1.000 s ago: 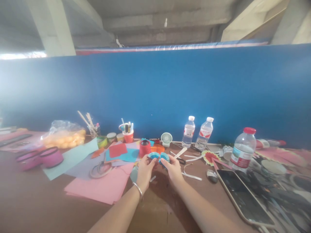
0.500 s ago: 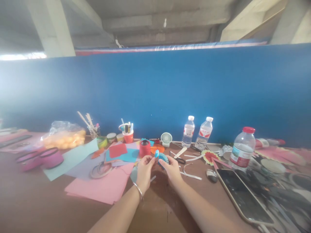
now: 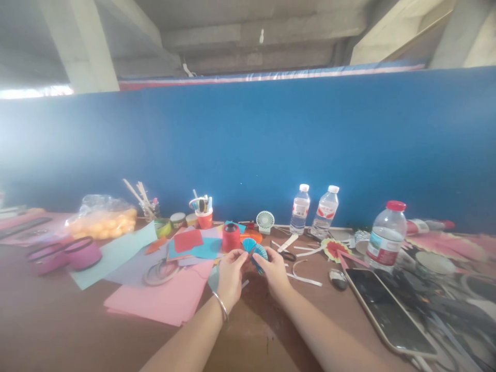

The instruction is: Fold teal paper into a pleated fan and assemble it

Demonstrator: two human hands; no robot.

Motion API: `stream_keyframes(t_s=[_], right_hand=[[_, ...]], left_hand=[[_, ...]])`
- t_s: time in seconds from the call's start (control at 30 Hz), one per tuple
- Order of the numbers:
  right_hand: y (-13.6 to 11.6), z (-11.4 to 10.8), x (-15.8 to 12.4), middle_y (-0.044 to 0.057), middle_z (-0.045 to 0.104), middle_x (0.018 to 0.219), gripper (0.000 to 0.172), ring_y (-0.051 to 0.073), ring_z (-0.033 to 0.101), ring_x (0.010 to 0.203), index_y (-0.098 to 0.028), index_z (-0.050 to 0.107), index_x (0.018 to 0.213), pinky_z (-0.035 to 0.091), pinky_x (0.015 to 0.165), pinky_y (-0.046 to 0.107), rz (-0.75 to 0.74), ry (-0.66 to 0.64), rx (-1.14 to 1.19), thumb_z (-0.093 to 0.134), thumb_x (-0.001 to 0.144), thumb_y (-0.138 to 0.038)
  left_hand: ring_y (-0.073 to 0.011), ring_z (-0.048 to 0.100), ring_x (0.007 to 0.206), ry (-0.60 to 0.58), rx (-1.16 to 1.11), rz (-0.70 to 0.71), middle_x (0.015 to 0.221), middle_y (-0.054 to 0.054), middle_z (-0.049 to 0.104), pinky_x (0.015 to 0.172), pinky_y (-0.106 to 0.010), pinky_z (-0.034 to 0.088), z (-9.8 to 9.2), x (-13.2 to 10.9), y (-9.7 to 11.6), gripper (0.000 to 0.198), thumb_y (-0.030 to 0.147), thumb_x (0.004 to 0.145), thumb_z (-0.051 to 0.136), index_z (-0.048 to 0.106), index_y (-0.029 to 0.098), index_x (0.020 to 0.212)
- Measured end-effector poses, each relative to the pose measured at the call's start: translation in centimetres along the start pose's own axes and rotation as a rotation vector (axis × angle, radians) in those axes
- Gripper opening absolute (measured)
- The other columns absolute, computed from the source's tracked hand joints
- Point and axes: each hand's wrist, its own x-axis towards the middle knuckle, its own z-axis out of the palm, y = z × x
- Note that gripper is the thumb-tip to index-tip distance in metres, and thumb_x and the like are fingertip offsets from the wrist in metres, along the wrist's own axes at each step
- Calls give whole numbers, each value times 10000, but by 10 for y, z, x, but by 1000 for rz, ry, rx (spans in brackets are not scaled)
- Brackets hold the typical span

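A small blue pleated paper piece [image 3: 259,252] is held between my two hands, above the brown table. My left hand [image 3: 232,274], with a silver bangle at the wrist, pinches its left part, where a blue fan shape stands up. My right hand [image 3: 274,271] grips the pleated right part between thumb and fingers. Just behind my left hand stands a red spool of thread [image 3: 231,237]. Black-handled scissors [image 3: 288,256] lie to the right, past my right fingertips.
Pink paper sheets [image 3: 163,299] lie at the left, near a bag of orange balls [image 3: 103,219]. A small fan [image 3: 265,221] and water bottles [image 3: 299,209] stand at the back. A phone [image 3: 389,310] and a mouse-like object [image 3: 338,279] are at the right.
The blue pleated piece has spread wider between my fingers, its left part now showing as an open fan. My hands have barely moved.
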Motion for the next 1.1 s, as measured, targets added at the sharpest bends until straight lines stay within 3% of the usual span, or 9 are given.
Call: stream_keyframes(t_s=[0.13,0.3,0.4,0.53,1.1], right_hand=[[-3,0,-1,-27,501,569,193,103,438,538,-143,558,680,359,499,207,-17,6,4,601,622,-322],[-4,0,1,-17,517,583,213,106,443,546,-140,571,708,368,504,210,-23,19,3,600,613,-328],[-2,-1,1,-15,521,588,223,108,452,546,-142,574,712,380,509,215,-3,31,18,609,607,-335],[2,-1,1,-6,542,615,244,118,480,562,-147,585,740,408,533,232,29,40,69,609,612,-353],[2,-2,2,-7,559,608,222,109,481,549,-135,606,723,405,537,231,44,55,79,636,599,-317]], left_hand=[[-89,528,542,-37,1,-39,593,24,553,548,-196,407,-2,0,-1,162,252,594,638,509,157,622],[-134,577,666,-69,-9,-74,771,-23,617,610,-230,422,4,-4,4,247,263,561,658,564,181,774],[-145,584,651,-128,12,-104,739,-36,630,605,-233,418,6,-5,5,209,285,575,648,580,166,732],[-144,586,602,-120,28,-139,653,-21,623,581,-238,417,4,-5,2,198,281,573,654,577,156,706],[-130,579,625,-129,31,-140,709,-36,626,577,-215,413,3,-5,1,207,286,606,636,564,155,749]])
